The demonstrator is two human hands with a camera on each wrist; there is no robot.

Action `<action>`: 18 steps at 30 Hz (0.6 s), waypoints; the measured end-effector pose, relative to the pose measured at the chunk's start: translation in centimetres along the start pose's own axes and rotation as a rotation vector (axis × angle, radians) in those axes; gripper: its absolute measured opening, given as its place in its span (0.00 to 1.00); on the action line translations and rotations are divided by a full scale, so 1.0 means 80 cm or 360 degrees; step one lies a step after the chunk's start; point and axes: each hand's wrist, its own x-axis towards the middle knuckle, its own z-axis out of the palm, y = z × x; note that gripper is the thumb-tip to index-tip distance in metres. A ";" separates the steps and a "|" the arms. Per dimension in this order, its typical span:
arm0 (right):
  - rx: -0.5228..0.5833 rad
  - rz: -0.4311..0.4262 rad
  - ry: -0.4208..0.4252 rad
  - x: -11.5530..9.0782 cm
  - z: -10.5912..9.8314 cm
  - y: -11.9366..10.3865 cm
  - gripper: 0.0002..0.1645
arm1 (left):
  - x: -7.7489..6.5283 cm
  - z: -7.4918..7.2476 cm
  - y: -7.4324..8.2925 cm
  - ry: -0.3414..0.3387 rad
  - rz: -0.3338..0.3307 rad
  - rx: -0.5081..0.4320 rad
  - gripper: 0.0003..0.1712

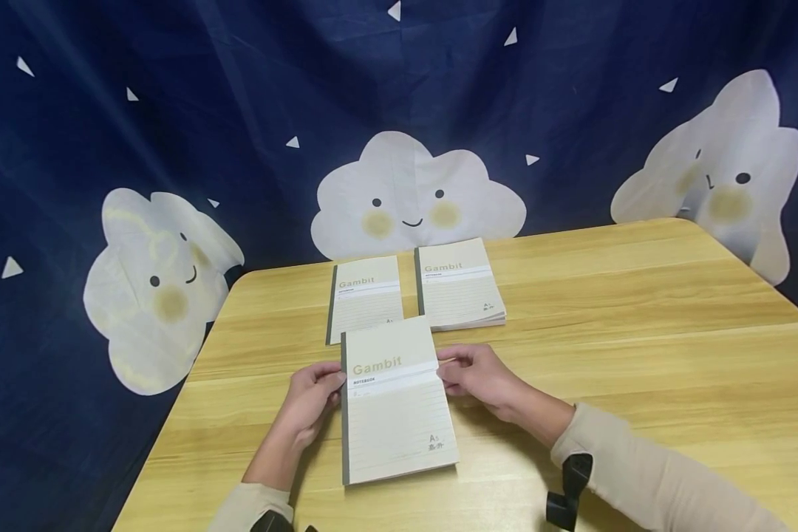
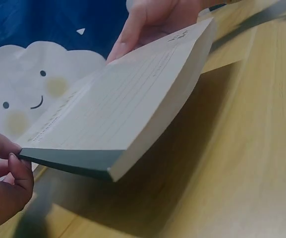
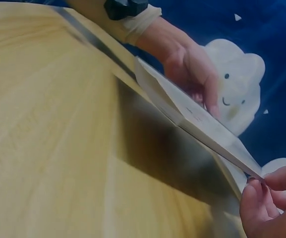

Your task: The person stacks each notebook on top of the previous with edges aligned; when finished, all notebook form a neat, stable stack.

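A cream notebook point(image 1: 395, 428) marked "Gambit", with a dark spine strip, is held above the table between both hands. My left hand point(image 1: 311, 399) pinches its spine edge between thumb and fingers. On the opposite edge, my right hand point(image 1: 482, 377) pinches the pages' side. The left wrist view shows the notebook point(image 2: 118, 114) raised, its shadow on the wood below. From the right wrist, the notebook point(image 3: 202, 126) appears nearly edge-on, with the right hand point(image 3: 276, 198) at its near edge. Behind it lie a second notebook point(image 1: 369, 292) and a small stack of notebooks point(image 1: 459, 284).
The wooden table point(image 1: 612, 318) has a rounded far edge. A dark blue curtain point(image 1: 266, 89) with smiling clouds and white triangles hangs just behind it. The held notebook overlaps the lower part of the back left notebook in the head view.
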 end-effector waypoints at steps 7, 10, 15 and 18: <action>0.0007 -0.0042 0.0040 0.005 -0.024 -0.010 0.19 | 0.013 0.022 0.009 -0.0013 0.0026 -0.0055 0.18; 0.0015 -0.0050 0.0059 0.007 -0.034 -0.016 0.18 | 0.020 0.031 0.014 -0.0014 0.0021 -0.0036 0.17; 0.0069 -0.0018 0.0070 0.011 -0.051 -0.025 0.20 | 0.035 0.048 0.023 -0.0038 0.0035 -0.0037 0.17; 0.0113 0.0009 0.0085 0.015 -0.062 -0.029 0.22 | 0.044 0.059 0.029 -0.0066 0.0042 -0.0079 0.16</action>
